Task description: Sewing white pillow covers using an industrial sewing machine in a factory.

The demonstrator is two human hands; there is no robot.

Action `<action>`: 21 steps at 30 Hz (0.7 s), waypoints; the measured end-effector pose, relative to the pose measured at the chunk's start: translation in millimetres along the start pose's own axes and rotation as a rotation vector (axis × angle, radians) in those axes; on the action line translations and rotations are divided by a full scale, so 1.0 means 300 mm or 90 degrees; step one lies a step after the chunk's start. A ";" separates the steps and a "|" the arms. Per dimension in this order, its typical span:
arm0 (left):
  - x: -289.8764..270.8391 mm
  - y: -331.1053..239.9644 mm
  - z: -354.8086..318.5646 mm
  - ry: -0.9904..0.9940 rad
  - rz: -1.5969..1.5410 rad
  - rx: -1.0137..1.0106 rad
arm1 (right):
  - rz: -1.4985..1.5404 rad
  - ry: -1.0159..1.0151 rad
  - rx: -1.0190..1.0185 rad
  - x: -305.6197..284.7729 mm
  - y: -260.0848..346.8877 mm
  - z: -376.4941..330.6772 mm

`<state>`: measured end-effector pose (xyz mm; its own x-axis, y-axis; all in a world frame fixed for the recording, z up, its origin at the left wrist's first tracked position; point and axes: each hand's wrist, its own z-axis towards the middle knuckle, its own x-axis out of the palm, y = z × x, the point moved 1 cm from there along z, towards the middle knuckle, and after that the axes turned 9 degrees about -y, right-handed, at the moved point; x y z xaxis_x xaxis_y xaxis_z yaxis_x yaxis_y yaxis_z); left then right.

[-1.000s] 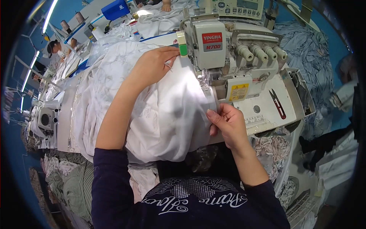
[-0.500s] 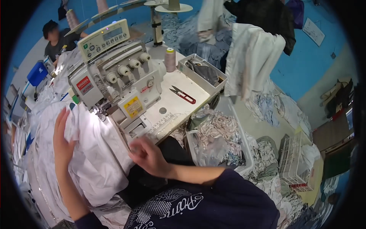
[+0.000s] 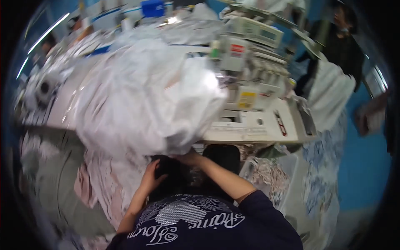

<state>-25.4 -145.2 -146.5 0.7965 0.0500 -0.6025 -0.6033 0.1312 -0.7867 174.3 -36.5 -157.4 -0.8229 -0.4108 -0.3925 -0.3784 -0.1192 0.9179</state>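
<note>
A big heap of white cloth (image 3: 137, 100) covers the table in front of me and hangs over its front edge. My left hand (image 3: 151, 177) is low over my dark-trousered lap, below the cloth, with thumb and fingers apart and nothing seen in it. Just under the cloth's lower edge, close to my lap, is my right hand (image 3: 191, 158); its fingers are hidden and blurred, so a grip on the cloth cannot be made out. Right of the heap stands a white overlock sewing machine (image 3: 258, 62), the cloth reaching its lit needle area. Red-handled thread snips (image 3: 280, 123) lie on the machine's table.
A grey tray (image 3: 307, 118) stands at the table's right end. Below it, a clear plastic bin (image 3: 287, 183) holds patterned scraps. Pale garments (image 3: 110, 179) hang or lie at my left. A person in dark clothes (image 3: 341, 50) stands at the far right, near white cloth (image 3: 331, 93).
My view has swung left, so the machine now appears further right. Both hands have come down toward my lap, the left from over the cloth, the right from beside the machine's table edge.
</note>
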 end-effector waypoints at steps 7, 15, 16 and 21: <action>0.093 0.026 0.061 -0.286 -0.064 0.115 | 0.535 -0.054 0.176 -0.020 0.456 -0.102; -0.071 -0.165 0.140 -0.459 0.190 0.133 | 1.023 0.459 -0.134 -0.203 0.894 -0.119; -0.089 -0.226 0.133 -0.458 0.170 0.103 | 1.025 0.450 -0.138 -0.210 0.901 -0.104; -0.162 -0.438 0.190 -0.545 0.239 0.250 | 0.982 0.483 -0.273 -0.252 0.914 -0.081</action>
<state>17.4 -108.5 -6.0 0.4124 0.8273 -0.3815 -0.8874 0.2700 -0.3738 143.2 -60.0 125.3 0.1159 -0.6410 0.7588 0.7075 0.5895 0.3898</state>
